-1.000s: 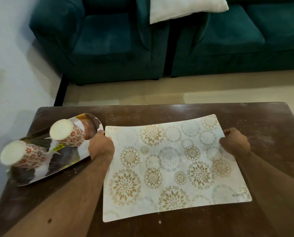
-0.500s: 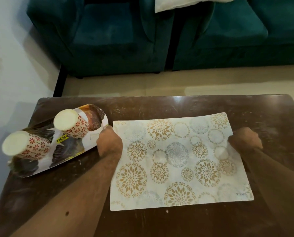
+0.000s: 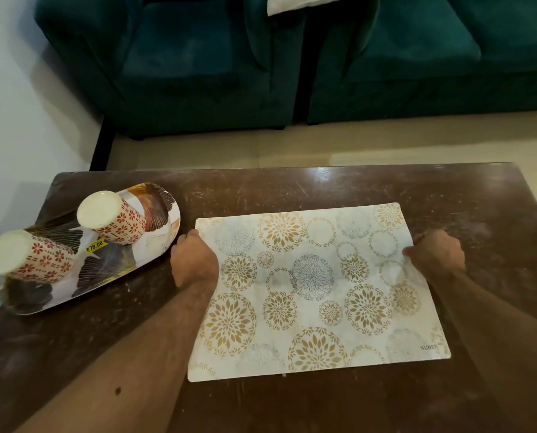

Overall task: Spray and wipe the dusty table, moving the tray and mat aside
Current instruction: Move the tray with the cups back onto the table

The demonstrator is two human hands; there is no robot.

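Faintly, "KUBER" on mat (image 3: 317,289) corner

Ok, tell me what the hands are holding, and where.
Both grip the mat: left hand at its left edge, right hand at its right edge.

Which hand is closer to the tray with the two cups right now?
Left. The left hand grips the mat's left edge, right beside the tray. The right hand grips the mat's right edge, a full mat width farther from the tray.
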